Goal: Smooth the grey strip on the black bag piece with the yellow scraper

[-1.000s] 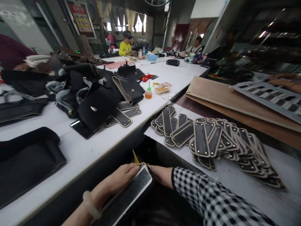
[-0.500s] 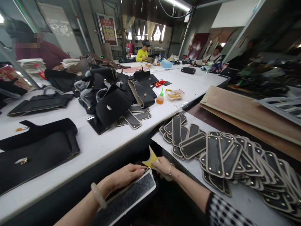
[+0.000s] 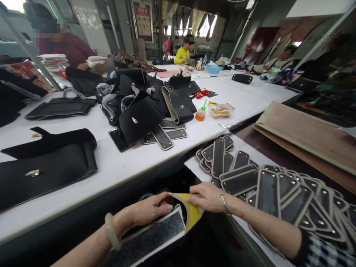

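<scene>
Below, left hand curled over black panel, right hand on yellow strip

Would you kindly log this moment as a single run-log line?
left hand: holds black panel | right hand: holds yellow sheet | beside: pile of black strips

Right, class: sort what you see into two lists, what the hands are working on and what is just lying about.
In hand:
black panel, gripped by the left hand
yellow sheet, under the right hand

Lying about:
heap of black tabs
orange glue bottle
black bag flaps
clear packet
</scene>
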A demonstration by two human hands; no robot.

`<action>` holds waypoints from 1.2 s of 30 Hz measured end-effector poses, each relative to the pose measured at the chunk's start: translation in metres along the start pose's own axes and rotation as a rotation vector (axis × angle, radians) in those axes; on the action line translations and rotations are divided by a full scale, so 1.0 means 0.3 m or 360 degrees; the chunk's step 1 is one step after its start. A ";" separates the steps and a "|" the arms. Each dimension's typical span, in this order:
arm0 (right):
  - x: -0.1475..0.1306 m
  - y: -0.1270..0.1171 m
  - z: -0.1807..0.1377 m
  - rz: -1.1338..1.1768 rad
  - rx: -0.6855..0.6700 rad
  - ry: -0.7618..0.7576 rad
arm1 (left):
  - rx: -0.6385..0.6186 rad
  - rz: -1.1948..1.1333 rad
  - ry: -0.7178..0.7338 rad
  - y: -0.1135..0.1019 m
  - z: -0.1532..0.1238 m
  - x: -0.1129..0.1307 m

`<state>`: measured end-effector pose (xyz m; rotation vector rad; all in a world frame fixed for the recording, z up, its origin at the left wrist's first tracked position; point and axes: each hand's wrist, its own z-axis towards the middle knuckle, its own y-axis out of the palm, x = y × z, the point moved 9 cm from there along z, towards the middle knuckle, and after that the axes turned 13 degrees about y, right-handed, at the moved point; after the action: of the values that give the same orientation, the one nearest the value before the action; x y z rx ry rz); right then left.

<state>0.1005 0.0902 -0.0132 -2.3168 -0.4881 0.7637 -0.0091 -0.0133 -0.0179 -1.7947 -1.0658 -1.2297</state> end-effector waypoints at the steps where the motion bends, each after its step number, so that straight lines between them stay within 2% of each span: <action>1: -0.016 -0.030 0.006 -0.0094 0.0132 -0.0007 | 0.0030 -0.0008 -0.0067 -0.005 -0.004 -0.014; 3: -0.051 -0.071 0.014 -0.0238 0.0298 -0.0046 | 0.0050 -0.0057 -0.0148 -0.004 -0.009 -0.037; 7: -0.142 -0.085 0.025 -0.0639 0.0477 -0.0307 | 0.0073 -0.0176 0.0011 0.002 0.000 -0.024; 10: -0.185 -0.075 0.035 -0.0850 0.0545 -0.0460 | 0.0104 -0.0067 0.0028 -0.009 0.001 -0.016; 17: -0.213 -0.069 0.049 -0.0947 0.0510 -0.0578 | 0.0031 0.0148 0.0128 -0.014 0.003 0.027; 22: -0.225 -0.060 0.044 -0.1009 0.0427 -0.0560 | 0.0024 0.0217 0.0109 -0.009 -0.001 0.021; 36: -0.233 -0.026 0.024 -0.1073 0.0422 -0.0500 | 0.0013 0.0383 0.0233 0.000 0.006 0.058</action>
<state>0.0417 0.0632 0.0150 -1.6291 -1.1547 0.7863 -0.0047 -0.0077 -0.0020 -1.7400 -0.7477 -1.1864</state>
